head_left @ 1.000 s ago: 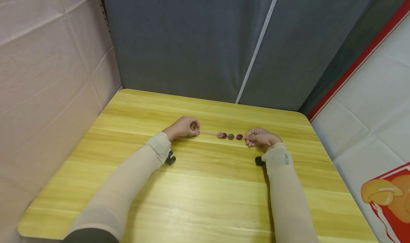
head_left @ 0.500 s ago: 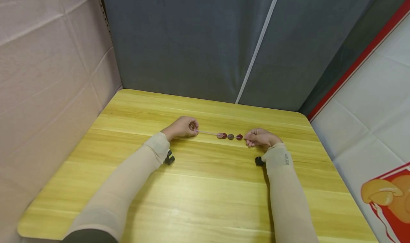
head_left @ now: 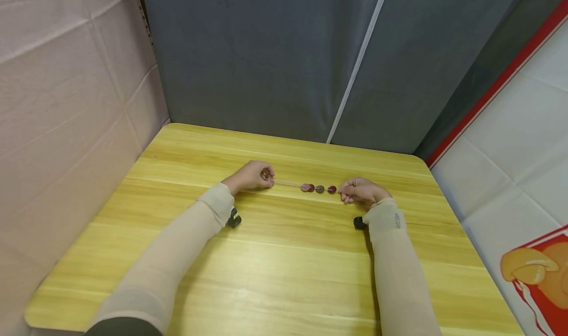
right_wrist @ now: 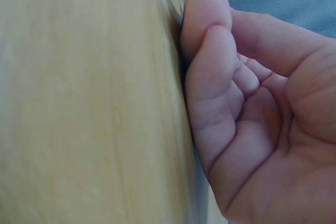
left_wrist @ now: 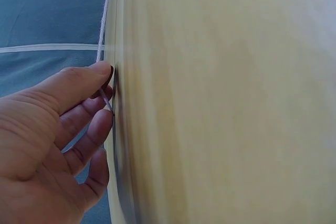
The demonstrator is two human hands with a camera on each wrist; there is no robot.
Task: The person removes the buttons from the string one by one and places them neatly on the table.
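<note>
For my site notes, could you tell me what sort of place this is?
Probably a makeshift recording booth: a small wooden table hemmed in by grey fabric panels, a cardboard wall and a printed banner.

The only lettering visible stands on the cuff of the right sleeve [head_left: 394, 221] in the head view: a short line of small dark print running along the arm near the wrist, too small and blurred to read. The red-and-white printed sheet [head_left: 528, 257] at the right edge bears a cartoon-like orange figure but no legible words or numbers.
</note>
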